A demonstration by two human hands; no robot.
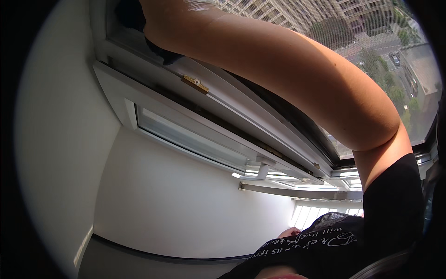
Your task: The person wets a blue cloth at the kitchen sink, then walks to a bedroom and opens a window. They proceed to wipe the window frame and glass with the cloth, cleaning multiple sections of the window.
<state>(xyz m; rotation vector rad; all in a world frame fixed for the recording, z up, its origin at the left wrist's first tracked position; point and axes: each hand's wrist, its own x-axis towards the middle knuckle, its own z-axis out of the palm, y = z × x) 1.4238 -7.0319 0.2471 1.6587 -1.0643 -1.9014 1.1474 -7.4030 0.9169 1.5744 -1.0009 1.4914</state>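
My bare right arm reaches from a black sleeve across the window to the upper left. At the top edge my right hand (153,14) is mostly cut off, against a dark cloth (130,14) that shows on both sides of it; its fingers are hidden. The cloth lies at the corner of the white window frame (223,108). Part of my left hand (291,232) shows low beside my black printed shirt (313,244); whether it holds anything is hidden.
A white-framed window sash (188,139) with a white handle (259,171) stands along the frame. A brass-coloured latch plate (195,84) is screwed to the frame. A mesh-like screen (369,52) covers the view of buildings and a street. A pale wall (62,122) borders the left.
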